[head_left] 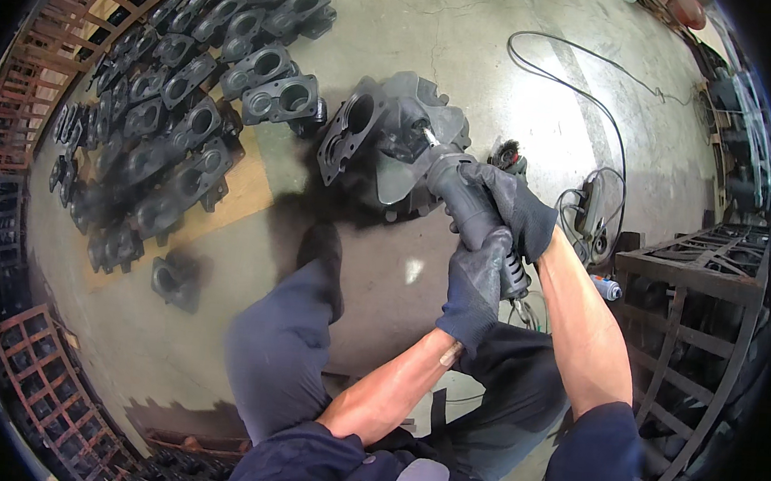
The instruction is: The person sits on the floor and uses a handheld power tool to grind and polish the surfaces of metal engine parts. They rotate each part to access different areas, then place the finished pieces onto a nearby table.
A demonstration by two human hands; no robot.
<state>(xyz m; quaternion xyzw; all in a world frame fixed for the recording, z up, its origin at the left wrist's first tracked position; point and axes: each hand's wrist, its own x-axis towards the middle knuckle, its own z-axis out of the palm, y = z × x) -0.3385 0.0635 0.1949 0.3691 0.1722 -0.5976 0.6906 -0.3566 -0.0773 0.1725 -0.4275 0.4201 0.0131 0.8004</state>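
Note:
Both my hands, in dark work gloves, grip a dark straight die grinder [465,200]. My right hand [523,211] wraps the body toward its front, while my left hand [475,278] closes around it farther back. The grinder's bright metal tip reaches an opening in a large dark metal casting [399,179] in front of me. How deep the tip sits cannot be made out. A flange with a round bore [350,131] faces left on the casting's left side. The fingers partly hide the grinder's handle.
Rows of similar dark castings [174,127] stand at the left, with one casting [175,279] apart nearer me. A black cable [584,89] loops across the floor to a grey power unit [592,206]. Metal cage racks [696,280] border the right; rusty grid crates [34,350] line the left.

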